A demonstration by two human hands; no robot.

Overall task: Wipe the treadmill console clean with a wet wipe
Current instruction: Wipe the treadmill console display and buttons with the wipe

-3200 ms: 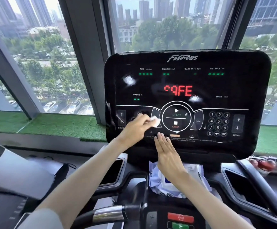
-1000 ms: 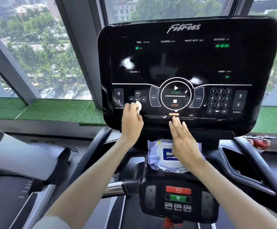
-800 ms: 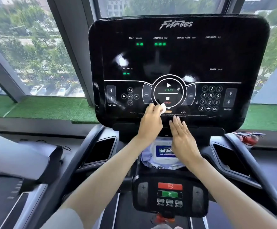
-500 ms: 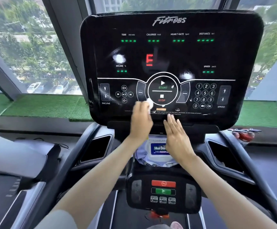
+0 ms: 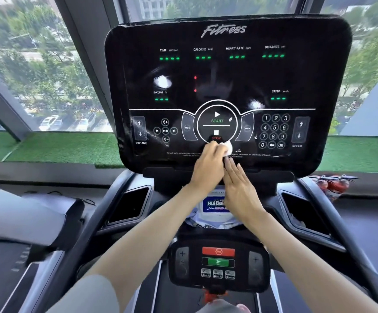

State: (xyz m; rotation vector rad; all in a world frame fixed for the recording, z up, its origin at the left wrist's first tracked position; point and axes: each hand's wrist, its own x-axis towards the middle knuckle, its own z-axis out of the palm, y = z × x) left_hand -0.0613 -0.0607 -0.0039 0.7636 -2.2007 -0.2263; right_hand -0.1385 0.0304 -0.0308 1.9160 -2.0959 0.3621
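Left hand [image 5: 207, 164] clamps crumpled white wet wipe [image 5: 227, 148] low on glossy black treadmill console [image 5: 307, 75]; my right hand [image 5: 240, 188] flat, fingers straight, touching the left.

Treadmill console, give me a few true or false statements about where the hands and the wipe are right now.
1. The left hand presses a white wipe against the console, just below the STOP button. True.
2. A pack of wipes lies below the console. True.
3. The right hand grips the pack of wipes. False: its fingers are straight and reach to the console's lower edge, above the pack.
4. The wipe covers the number keypad. False: the keypad is uncovered, off to the right of the wipe.
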